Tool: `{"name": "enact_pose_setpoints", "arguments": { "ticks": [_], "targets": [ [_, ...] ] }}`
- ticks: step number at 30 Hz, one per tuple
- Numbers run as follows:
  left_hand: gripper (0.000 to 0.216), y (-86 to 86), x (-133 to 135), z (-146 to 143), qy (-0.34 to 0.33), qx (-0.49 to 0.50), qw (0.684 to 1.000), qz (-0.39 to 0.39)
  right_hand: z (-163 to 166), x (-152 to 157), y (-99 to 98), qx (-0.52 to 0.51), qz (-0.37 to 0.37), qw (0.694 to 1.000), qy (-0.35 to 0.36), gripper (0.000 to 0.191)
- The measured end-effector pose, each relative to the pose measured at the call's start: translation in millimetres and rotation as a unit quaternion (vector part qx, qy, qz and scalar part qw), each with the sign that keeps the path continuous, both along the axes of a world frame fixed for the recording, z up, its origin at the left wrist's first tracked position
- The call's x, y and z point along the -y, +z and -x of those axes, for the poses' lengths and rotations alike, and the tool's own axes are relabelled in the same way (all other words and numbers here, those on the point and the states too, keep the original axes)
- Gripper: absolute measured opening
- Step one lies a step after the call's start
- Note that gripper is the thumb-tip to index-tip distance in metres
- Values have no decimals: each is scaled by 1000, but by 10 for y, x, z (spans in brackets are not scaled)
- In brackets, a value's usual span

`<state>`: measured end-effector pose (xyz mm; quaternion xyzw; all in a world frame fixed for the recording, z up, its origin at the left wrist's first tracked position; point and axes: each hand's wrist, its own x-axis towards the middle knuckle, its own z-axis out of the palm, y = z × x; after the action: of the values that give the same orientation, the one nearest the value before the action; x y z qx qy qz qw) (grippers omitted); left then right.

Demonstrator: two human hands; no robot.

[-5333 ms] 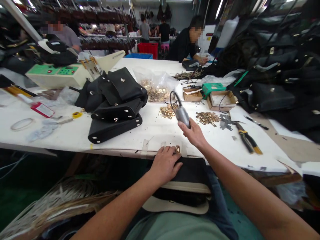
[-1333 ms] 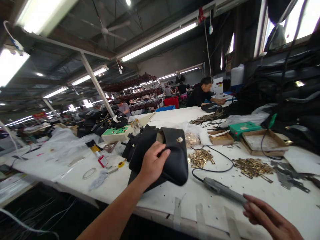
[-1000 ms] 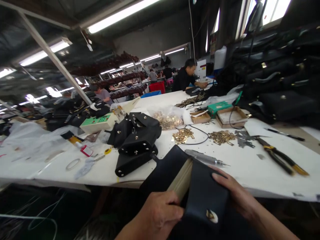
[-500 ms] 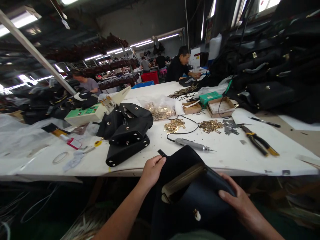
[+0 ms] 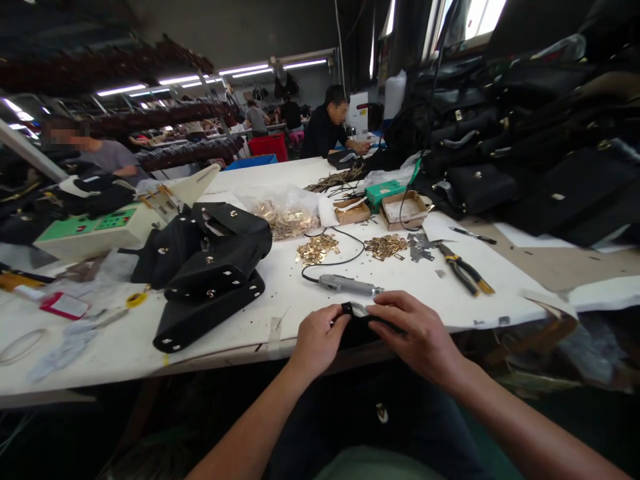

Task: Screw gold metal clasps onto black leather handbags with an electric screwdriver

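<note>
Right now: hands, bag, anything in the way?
Left hand pinching black strap end; right hand close beside. Black bag below. Grey corded tool on table, just beyond hands.

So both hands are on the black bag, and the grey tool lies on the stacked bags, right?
Not quite: in the head view the grey tool lies on the white table, not on the stacked bags. The left hand and right hand are indeed on the black bag.
</note>
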<state>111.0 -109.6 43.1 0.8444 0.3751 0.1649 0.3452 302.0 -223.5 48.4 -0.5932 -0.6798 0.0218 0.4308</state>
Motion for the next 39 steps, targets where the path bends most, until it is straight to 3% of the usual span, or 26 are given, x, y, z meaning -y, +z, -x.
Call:
{"name": "enact_pose_setpoints", "arguments": {
  "ticks": [5, 13, 17, 20, 23, 25, 27, 30, 32, 35, 39],
  "targets": [
    [25, -21, -16, -1, -12, 26, 999, 23, 78, -417, -184, 69, -3, 997, 23, 26],
    [27, -43, -47, 3, -1, 23, 999, 38, 125, -487, -254, 141, -16, 990, 9, 23],
    [26, -87, -70, 18, -5, 14, 1000, 24, 175, -485, -223, 97, -20, 994, 40, 17],
    [25, -142, -68, 52, -4, 14, 1000, -10, 201, -394, -91, -77, 56, 993, 64, 18],
    [27, -208, -34, 99, -9, -4, 998, -60, 89, -150, 124, -266, 205, 941, 47, 32],
    [24, -264, 2, 131, -23, -25, 995, -98, -109, 92, 224, -323, 282, 903, 20, 39],
    [22, -324, 34, 158, -32, -36, 991, -127, -384, 361, 232, -299, 335, 893, -7, 45],
    [28, -362, 31, 193, -39, -25, 990, -136, -802, 707, 102, -152, 387, 907, -68, 44],
    [31, -304, -32, 233, -49, -7, 991, -122, -977, 830, 15, -83, 386, 912, -108, 41],
    [33, -70, -206, 340, -80, 17, 994, -72, -999, 769, 33, -68, 348, 923, -148, 43],
    [29, 255, -386, 471, -158, -6, 987, 1, -738, 200, 265, -63, 284, 947, -136, 39]
  ]
}}
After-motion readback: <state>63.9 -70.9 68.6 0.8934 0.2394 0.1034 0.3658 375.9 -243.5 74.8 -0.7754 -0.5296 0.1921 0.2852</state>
